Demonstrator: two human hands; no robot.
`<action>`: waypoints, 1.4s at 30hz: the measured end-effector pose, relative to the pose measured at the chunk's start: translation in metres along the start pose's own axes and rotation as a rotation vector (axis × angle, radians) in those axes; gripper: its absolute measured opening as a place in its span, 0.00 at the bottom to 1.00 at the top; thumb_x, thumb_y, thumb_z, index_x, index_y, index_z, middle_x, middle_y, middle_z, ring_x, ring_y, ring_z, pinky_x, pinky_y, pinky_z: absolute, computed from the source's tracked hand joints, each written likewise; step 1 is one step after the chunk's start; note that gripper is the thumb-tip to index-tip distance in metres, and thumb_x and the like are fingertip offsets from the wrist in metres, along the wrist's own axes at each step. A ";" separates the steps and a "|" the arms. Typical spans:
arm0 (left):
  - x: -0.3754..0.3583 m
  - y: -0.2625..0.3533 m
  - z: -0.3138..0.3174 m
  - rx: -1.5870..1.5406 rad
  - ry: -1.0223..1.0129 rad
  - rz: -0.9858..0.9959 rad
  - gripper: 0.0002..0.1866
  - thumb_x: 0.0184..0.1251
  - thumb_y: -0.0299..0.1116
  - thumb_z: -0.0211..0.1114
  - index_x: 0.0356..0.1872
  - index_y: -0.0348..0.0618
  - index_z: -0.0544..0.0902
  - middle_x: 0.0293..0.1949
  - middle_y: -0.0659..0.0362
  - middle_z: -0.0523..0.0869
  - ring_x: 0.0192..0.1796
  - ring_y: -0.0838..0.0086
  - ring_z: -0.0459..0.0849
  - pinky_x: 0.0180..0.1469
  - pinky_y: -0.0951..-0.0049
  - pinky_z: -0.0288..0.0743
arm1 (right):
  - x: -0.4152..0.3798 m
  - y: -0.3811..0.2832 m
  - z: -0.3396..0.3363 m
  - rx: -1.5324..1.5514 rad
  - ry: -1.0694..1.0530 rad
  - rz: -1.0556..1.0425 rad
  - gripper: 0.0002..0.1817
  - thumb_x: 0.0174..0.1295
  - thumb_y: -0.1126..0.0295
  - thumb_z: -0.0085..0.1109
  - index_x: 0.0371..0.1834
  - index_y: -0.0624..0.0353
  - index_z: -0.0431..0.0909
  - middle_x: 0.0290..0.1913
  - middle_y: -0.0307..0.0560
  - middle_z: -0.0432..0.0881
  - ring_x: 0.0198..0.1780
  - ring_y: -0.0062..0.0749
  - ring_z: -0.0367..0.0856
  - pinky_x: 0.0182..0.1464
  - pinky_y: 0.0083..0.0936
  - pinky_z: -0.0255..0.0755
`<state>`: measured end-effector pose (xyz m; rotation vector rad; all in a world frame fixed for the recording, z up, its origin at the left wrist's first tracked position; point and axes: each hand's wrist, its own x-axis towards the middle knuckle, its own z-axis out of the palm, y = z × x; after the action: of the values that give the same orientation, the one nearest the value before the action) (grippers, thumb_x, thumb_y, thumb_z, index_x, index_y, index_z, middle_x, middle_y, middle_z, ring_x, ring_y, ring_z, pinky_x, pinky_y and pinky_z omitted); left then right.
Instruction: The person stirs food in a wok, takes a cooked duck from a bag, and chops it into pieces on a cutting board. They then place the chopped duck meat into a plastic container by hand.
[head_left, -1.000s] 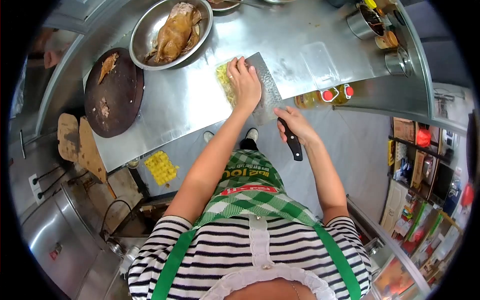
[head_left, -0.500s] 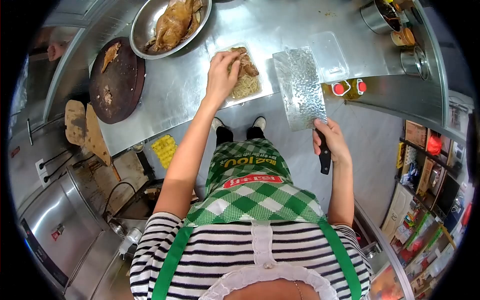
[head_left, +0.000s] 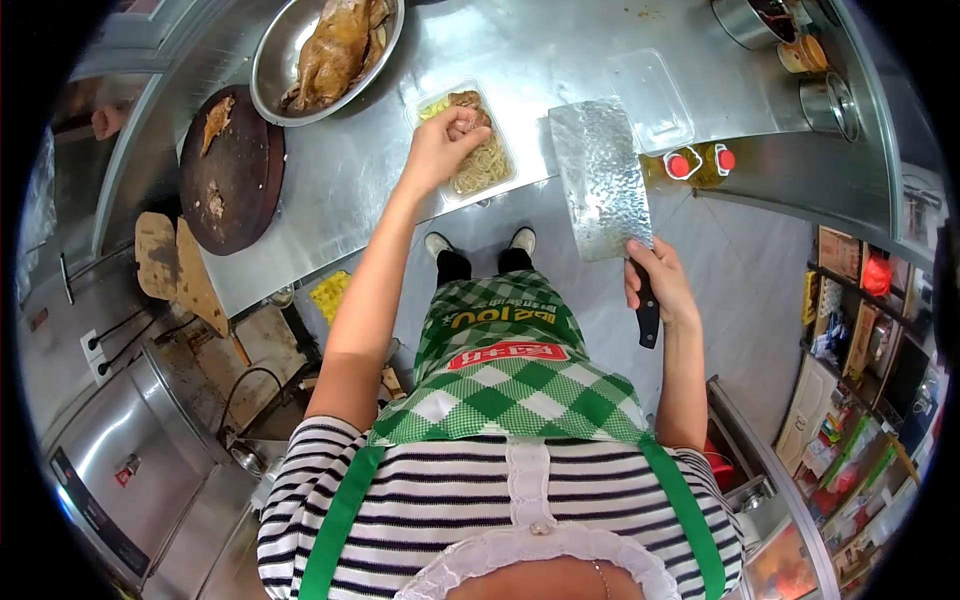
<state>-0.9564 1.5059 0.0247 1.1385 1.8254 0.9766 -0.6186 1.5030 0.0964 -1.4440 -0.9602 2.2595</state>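
My left hand is over a clear plastic container on the metal counter, its fingers curled in close to the thumb. Pale noodles fill the near part of the container, and browned meat lies on top beside the fingertips. Whether the fingers pinch a bit of meat is hidden. In my right hand is a wide cleaver, gripped by its black handle. The hammered blade points away from me, over the counter's front edge and the floor.
A round dark chopping board with meat scraps lies at the left. Behind it stands a steel bowl holding a cooked bird. A clear lid-like tray lies right of the cleaver, near red-capped oil bottles.
My left fingers have curled in and drawn slightly back from the meat, uncovering more of the container's far end. The cleaver stays almost still in my right hand. The view has shifted slightly.
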 end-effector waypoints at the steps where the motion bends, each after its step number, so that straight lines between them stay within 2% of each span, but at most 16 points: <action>1: 0.006 -0.014 -0.002 -0.054 -0.045 0.009 0.14 0.57 0.33 0.69 0.43 0.39 0.83 0.31 0.55 0.84 0.30 0.72 0.81 0.35 0.75 0.75 | 0.000 0.000 -0.001 0.008 -0.004 -0.003 0.10 0.67 0.64 0.51 0.33 0.59 0.69 0.14 0.39 0.68 0.09 0.26 0.67 0.13 0.20 0.63; 4: 0.002 -0.002 -0.002 0.158 0.041 0.238 0.13 0.59 0.31 0.67 0.44 0.38 0.83 0.32 0.53 0.83 0.29 0.70 0.81 0.36 0.73 0.76 | 0.002 0.002 -0.005 0.024 -0.018 -0.001 0.10 0.67 0.64 0.51 0.33 0.59 0.69 0.15 0.40 0.68 0.09 0.26 0.67 0.13 0.20 0.63; 5: -0.003 0.014 -0.005 0.339 0.057 0.284 0.12 0.59 0.30 0.66 0.43 0.37 0.82 0.34 0.52 0.81 0.30 0.68 0.80 0.37 0.71 0.76 | 0.002 0.003 -0.006 0.030 -0.021 -0.001 0.10 0.68 0.65 0.50 0.33 0.59 0.69 0.15 0.40 0.68 0.09 0.26 0.67 0.13 0.20 0.63; 8: -0.004 0.004 -0.002 0.266 0.198 0.298 0.11 0.59 0.28 0.65 0.43 0.37 0.82 0.35 0.51 0.80 0.33 0.65 0.81 0.38 0.70 0.76 | 0.003 0.001 -0.004 -0.003 -0.002 -0.010 0.10 0.68 0.65 0.50 0.32 0.59 0.69 0.15 0.39 0.68 0.09 0.26 0.68 0.13 0.20 0.63; 11: -0.008 -0.002 -0.003 0.206 0.253 0.251 0.11 0.58 0.26 0.65 0.43 0.37 0.81 0.36 0.51 0.81 0.35 0.63 0.82 0.38 0.69 0.77 | 0.003 0.000 -0.003 -0.038 0.006 -0.017 0.10 0.67 0.65 0.51 0.31 0.59 0.69 0.15 0.39 0.69 0.10 0.25 0.68 0.13 0.19 0.63; 14: -0.011 -0.005 -0.004 0.286 0.165 0.280 0.11 0.58 0.26 0.65 0.42 0.37 0.81 0.36 0.51 0.81 0.35 0.62 0.83 0.39 0.68 0.77 | 0.004 -0.004 0.003 -0.106 0.029 -0.026 0.11 0.67 0.65 0.52 0.30 0.58 0.69 0.15 0.38 0.69 0.10 0.24 0.68 0.14 0.18 0.62; 17: -0.011 -0.004 -0.002 0.336 0.220 0.238 0.11 0.56 0.33 0.67 0.37 0.39 0.82 0.36 0.52 0.81 0.36 0.61 0.83 0.39 0.64 0.77 | 0.004 -0.006 0.006 -0.166 0.029 -0.045 0.11 0.67 0.65 0.52 0.30 0.58 0.70 0.15 0.37 0.69 0.10 0.23 0.68 0.14 0.17 0.61; 20: -0.022 0.013 0.001 0.647 0.148 0.110 0.13 0.54 0.39 0.69 0.35 0.41 0.84 0.36 0.54 0.82 0.36 0.63 0.84 0.37 0.66 0.78 | 0.004 -0.009 0.010 -0.208 0.033 -0.054 0.10 0.67 0.64 0.53 0.33 0.59 0.71 0.15 0.37 0.69 0.10 0.22 0.68 0.14 0.17 0.61; 23: -0.022 0.010 0.012 0.652 0.221 0.096 0.16 0.53 0.46 0.69 0.34 0.44 0.84 0.35 0.54 0.82 0.37 0.60 0.83 0.38 0.62 0.77 | 0.009 -0.007 0.010 -0.226 0.016 -0.076 0.10 0.67 0.64 0.53 0.36 0.60 0.73 0.14 0.36 0.69 0.10 0.21 0.67 0.14 0.17 0.60; 26: -0.025 0.018 0.018 0.649 0.238 0.061 0.15 0.52 0.43 0.67 0.33 0.42 0.84 0.35 0.53 0.80 0.38 0.58 0.83 0.38 0.59 0.76 | 0.013 -0.012 0.015 -0.340 0.053 -0.087 0.10 0.67 0.64 0.53 0.38 0.61 0.74 0.14 0.36 0.69 0.10 0.19 0.66 0.14 0.16 0.59; 29: -0.023 0.009 0.026 0.687 0.309 0.133 0.13 0.53 0.41 0.65 0.32 0.42 0.84 0.34 0.53 0.81 0.38 0.57 0.82 0.39 0.57 0.76 | 0.017 -0.013 0.017 -0.312 0.038 -0.067 0.13 0.66 0.63 0.54 0.33 0.62 0.74 0.15 0.36 0.69 0.12 0.19 0.67 0.15 0.17 0.59; 32: -0.019 0.009 0.023 0.687 0.289 0.113 0.12 0.54 0.40 0.64 0.30 0.41 0.84 0.32 0.52 0.82 0.38 0.57 0.82 0.39 0.57 0.76 | 0.018 -0.017 0.020 -0.321 0.023 -0.069 0.13 0.66 0.63 0.53 0.33 0.63 0.74 0.16 0.36 0.70 0.12 0.19 0.67 0.15 0.17 0.59; 35: -0.019 0.011 0.012 0.612 0.220 0.064 0.12 0.54 0.39 0.63 0.29 0.40 0.83 0.31 0.51 0.83 0.37 0.56 0.83 0.39 0.57 0.75 | 0.019 -0.017 0.020 -0.337 0.028 -0.065 0.13 0.66 0.63 0.53 0.33 0.63 0.74 0.16 0.36 0.69 0.12 0.18 0.67 0.15 0.18 0.59; 38: -0.021 0.009 0.000 0.487 0.093 -0.076 0.10 0.55 0.40 0.62 0.30 0.44 0.83 0.30 0.54 0.85 0.35 0.59 0.84 0.37 0.60 0.76 | 0.018 -0.022 0.028 -0.401 0.022 -0.102 0.13 0.66 0.63 0.53 0.32 0.64 0.74 0.15 0.35 0.69 0.12 0.18 0.66 0.15 0.18 0.59; 41: -0.025 0.008 0.004 0.595 0.124 0.074 0.11 0.55 0.40 0.63 0.32 0.43 0.83 0.30 0.53 0.85 0.36 0.58 0.84 0.37 0.60 0.75 | 0.020 -0.024 0.039 -0.533 0.032 -0.139 0.14 0.66 0.63 0.53 0.31 0.64 0.74 0.14 0.36 0.69 0.12 0.18 0.67 0.15 0.19 0.59; 42: -0.026 0.010 0.004 0.599 0.121 0.048 0.11 0.55 0.39 0.63 0.32 0.43 0.84 0.31 0.52 0.85 0.36 0.57 0.84 0.38 0.59 0.75 | 0.021 -0.027 0.043 -0.605 0.033 -0.144 0.14 0.66 0.63 0.53 0.31 0.64 0.75 0.14 0.35 0.69 0.12 0.18 0.67 0.15 0.19 0.59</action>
<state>-0.9411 1.4861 0.0375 1.5014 2.2793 0.5359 -0.6684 1.5180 0.1118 -1.5523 -1.7784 1.9149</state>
